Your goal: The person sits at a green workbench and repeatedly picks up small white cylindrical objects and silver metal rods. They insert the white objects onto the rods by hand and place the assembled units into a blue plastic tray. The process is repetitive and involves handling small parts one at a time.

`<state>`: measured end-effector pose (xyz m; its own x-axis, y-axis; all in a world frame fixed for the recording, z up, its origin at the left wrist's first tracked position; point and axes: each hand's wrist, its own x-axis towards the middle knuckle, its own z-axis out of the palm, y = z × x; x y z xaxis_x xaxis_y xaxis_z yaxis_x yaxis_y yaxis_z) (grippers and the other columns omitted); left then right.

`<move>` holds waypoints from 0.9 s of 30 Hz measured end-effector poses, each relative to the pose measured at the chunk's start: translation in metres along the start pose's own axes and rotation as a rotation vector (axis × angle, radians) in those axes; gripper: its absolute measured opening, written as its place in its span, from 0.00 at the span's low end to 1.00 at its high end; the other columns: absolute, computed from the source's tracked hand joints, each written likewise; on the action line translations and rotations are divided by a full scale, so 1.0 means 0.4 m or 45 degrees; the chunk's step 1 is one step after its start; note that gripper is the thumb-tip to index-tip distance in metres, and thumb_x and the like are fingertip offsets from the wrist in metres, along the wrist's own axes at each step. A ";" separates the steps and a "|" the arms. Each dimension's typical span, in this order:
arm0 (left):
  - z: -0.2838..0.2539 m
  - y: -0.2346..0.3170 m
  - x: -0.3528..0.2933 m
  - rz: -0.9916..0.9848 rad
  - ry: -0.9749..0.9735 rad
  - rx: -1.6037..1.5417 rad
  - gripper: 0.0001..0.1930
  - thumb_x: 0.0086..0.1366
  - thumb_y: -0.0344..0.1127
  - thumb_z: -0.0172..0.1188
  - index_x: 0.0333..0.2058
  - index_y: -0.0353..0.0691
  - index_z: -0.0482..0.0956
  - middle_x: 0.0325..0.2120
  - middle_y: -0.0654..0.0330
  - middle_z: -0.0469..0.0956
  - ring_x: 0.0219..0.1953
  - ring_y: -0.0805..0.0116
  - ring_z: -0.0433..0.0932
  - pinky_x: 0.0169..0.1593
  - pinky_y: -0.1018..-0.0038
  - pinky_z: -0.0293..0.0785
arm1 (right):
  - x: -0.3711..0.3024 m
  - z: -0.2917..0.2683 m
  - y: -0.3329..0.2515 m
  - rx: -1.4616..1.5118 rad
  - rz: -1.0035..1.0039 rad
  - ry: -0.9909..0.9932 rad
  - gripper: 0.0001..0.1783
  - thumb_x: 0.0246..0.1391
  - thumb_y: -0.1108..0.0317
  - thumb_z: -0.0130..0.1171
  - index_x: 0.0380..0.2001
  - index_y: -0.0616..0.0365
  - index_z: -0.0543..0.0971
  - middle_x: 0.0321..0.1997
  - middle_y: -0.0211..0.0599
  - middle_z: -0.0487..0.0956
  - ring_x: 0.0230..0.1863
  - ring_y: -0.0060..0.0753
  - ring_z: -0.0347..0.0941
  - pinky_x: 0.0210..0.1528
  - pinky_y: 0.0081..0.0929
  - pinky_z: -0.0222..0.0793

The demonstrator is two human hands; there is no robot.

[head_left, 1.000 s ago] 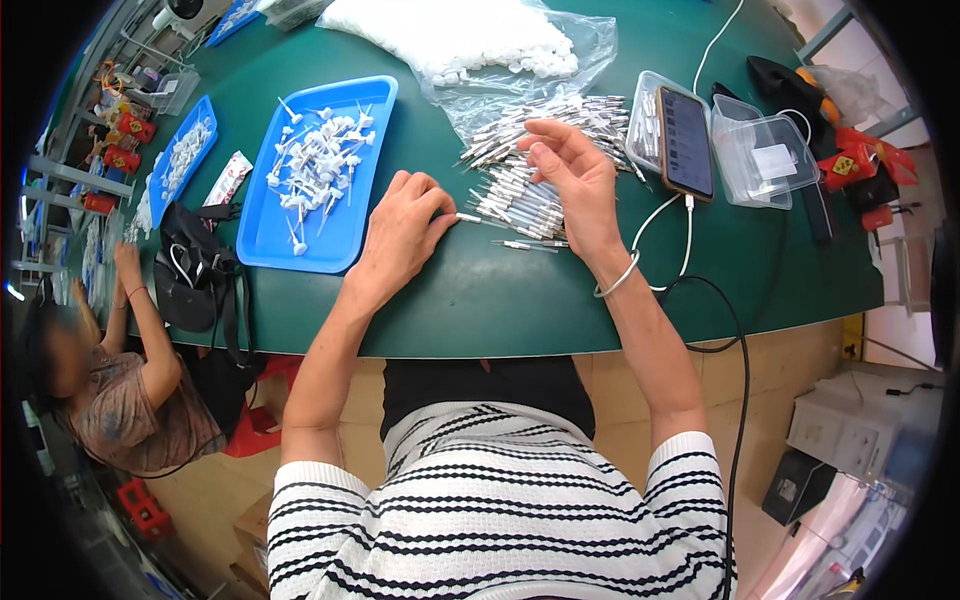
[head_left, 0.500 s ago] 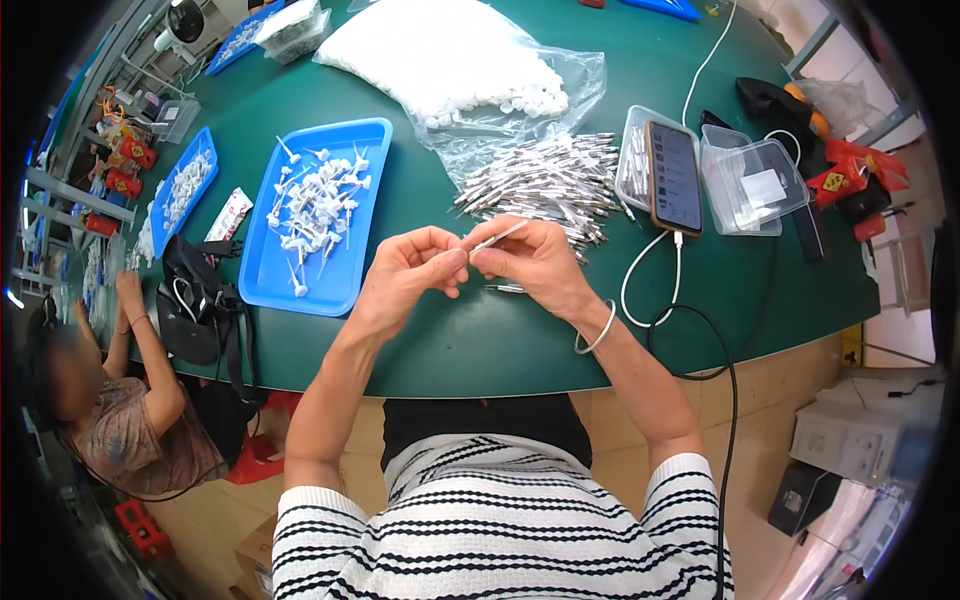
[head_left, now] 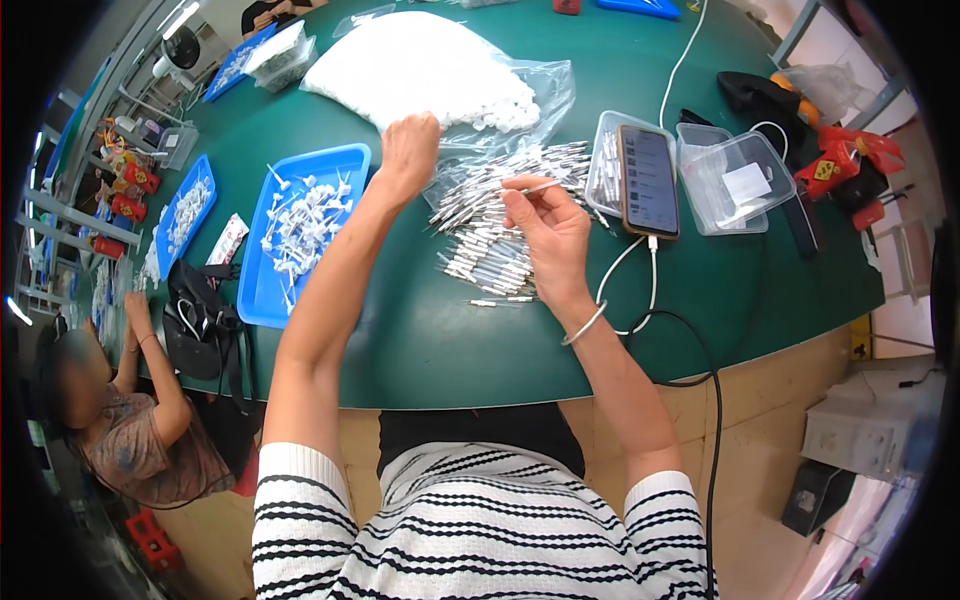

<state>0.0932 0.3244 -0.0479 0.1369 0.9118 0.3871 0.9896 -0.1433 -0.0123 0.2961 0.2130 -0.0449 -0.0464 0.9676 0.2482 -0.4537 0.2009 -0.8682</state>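
Observation:
My left hand [head_left: 408,155] is at the near edge of a clear bag filled with small white plastic pieces [head_left: 400,70]. It looks closed, fingers curled down and mostly hidden, so what they hold, if anything, does not show. My right hand [head_left: 550,235] pinches a thin white-and-silver stick [head_left: 540,188] between thumb and fingers, above a heap of similar slim metal-tipped sticks [head_left: 490,250]. To the left, a blue tray [head_left: 262,300] contains white-headed pieces with thin stems [head_left: 305,225].
A phone [head_left: 648,180] on a charging cable leans on a clear box of sticks [head_left: 606,165]. Open clear containers [head_left: 735,185] stand right of it. A black bag [head_left: 195,315] lies left of the tray. Another person [head_left: 140,420] sits at the far left.
My hands, together before, have parted. The left has moved up and away to the bag of white pieces; the right has shifted slightly right and up, keeping the stick.

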 end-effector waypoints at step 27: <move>-0.157 0.119 -0.359 -0.526 -0.265 -2.100 0.10 0.64 0.32 0.57 0.39 0.30 0.80 0.29 0.58 0.80 0.28 0.77 0.76 0.33 0.81 0.73 | -0.037 0.026 0.024 0.447 0.486 -0.313 0.11 0.59 0.66 0.56 0.38 0.63 0.79 0.30 0.33 0.79 0.31 0.20 0.76 0.37 0.18 0.75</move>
<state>0.1180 0.1623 -0.0462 0.0385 0.9993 0.0005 -0.1131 0.0038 0.9936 0.2831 0.1989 -0.0524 -0.4512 0.8893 0.0742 -0.6306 -0.2589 -0.7316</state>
